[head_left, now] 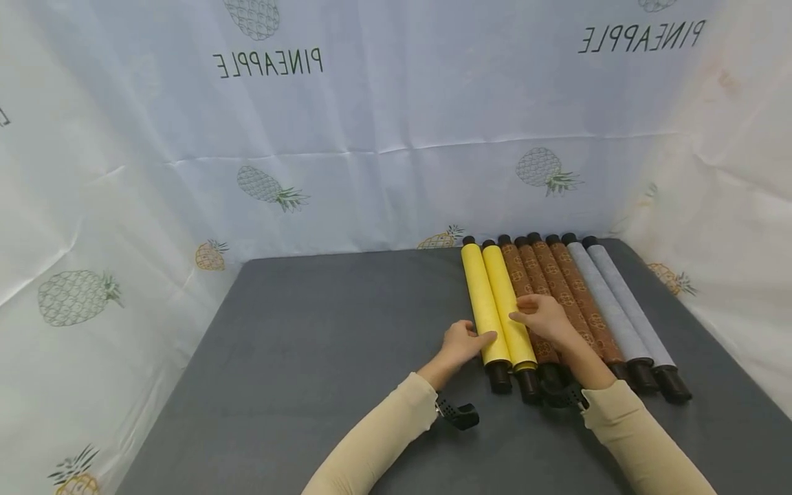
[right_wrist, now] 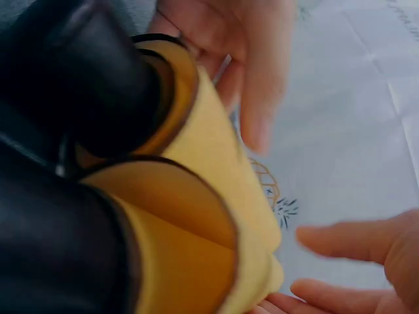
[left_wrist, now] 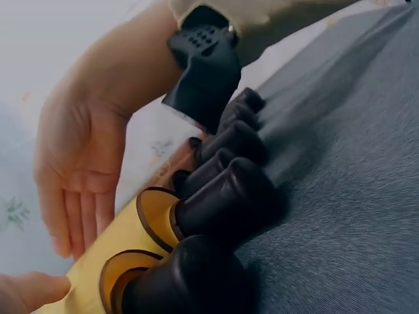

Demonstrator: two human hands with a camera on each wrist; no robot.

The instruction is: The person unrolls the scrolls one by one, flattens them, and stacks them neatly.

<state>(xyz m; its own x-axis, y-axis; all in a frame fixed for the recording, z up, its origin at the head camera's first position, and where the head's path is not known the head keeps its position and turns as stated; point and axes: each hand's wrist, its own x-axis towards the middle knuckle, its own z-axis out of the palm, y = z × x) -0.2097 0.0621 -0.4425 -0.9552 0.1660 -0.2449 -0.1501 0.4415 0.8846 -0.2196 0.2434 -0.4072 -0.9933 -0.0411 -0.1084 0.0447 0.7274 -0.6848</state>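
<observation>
- So my left hand (head_left: 460,344) was on the left yellow roll (head_left: 482,295), thumb laid straight across the top, fingers loose down its outer side.
- My right hand (head_left: 547,322) was over the brown rolls (head_left: 572,302), fingers pretty much stretched out, tips right up at the right yellow roll (head_left: 502,285). Couldn't tell if they actually touched it.
- Both yellow ones lay side by side on the grey table (head_left: 297,344), toward its right half, dark ends (head_left: 498,378) poking out my way.
- Four browns sat next to them, then two grey rolls (head_left: 629,302) on the far right, all running lengthwise.
- Pineapple-print curtain (head_left: 371,89) hung behind everything.
</observation>
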